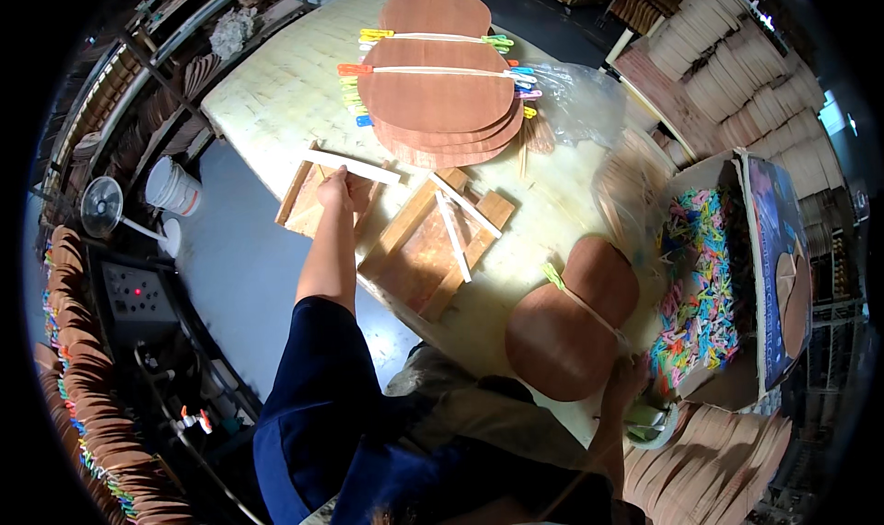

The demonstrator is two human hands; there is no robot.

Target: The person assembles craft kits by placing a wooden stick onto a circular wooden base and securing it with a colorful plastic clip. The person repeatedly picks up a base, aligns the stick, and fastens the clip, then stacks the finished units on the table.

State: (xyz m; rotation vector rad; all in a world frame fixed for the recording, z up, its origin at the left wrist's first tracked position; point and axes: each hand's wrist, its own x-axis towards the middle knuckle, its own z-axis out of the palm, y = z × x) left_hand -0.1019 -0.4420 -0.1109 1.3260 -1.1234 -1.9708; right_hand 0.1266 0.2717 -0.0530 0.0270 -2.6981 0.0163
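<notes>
My left hand reaches over a shallow wooden tray at the table's front edge. Its closed fingers are at a pale wooden strip lying across the tray; what they pinch is too small to make out. A guitar-shaped brown wood panel lies on the right, with a thin strip across its waist. One green clothespin clips the strip's far-left end. Beside the other end is my right hand, fingers curled; anything in them is hidden.
A stack of guitar-shaped panels with colourful clothespins lies at the back of the table. A second wooden tray holds loose strips. To the right stands a cardboard box of clothespins, near clear plastic. A fan stands left.
</notes>
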